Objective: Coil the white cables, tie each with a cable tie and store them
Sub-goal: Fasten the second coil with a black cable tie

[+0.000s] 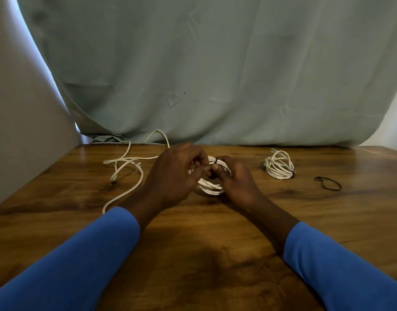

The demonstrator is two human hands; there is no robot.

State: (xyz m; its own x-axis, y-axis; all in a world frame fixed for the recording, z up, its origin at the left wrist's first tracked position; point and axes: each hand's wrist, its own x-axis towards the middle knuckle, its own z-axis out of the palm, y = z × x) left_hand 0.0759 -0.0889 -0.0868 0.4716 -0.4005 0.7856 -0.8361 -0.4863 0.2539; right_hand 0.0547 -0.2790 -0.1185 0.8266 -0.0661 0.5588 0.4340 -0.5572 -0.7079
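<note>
both hands meet over a coil of white cable (212, 187) at the middle of a wooden table (215, 254). left hand (175, 176) curls over the coil's left side, fingers bent inward and pinching at its top strands. right hand (234, 180) grips the coil's right side, thumb and fingertips pressed together near a dark band (216, 161) wrapped around the top of the loops. judging by this, the tie for this coil is going on right now, though whether it is fully fastened cannot be told.

to the right, well apart from the hands, 1 finished coil (279, 164) lies on the table with a dark tie on its lower right edge. further right lies a spare black tie (328, 183), unused. to the left, 1 loose white cable (125, 167) sprawls uncoiled toward the back edge of the table. so roughly 1 cable is done, 1 is being tied, 1 is left, and nothing appears stored yet. a pale green cloth (215, 63) hangs behind the table.
</note>
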